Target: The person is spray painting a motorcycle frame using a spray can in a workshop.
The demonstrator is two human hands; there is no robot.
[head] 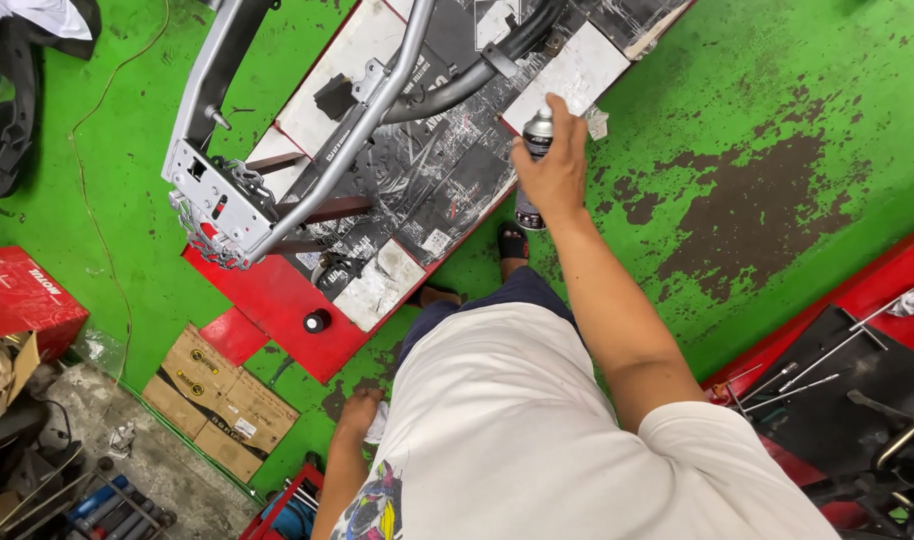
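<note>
Workshop floor, green-painted concrete (777, 90), worn brown in patches, is carrying a red platform lined with paper sheets (277, 300). A silver-grey metal tube frame (307, 140) is lying across it. Right hand (552, 165) is gripping a silver spray can (534, 150) upright over the platform's edge, fingers wrapped around it. Left hand (359, 412) is hanging by the hip, fingers curled on a white rag (377, 425)

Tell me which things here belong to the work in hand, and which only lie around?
In use: spray can in the right hand; silver metal frame; white rag at the left hand.

Lying about: red box; flat cardboard; long tools; black cap.
</note>
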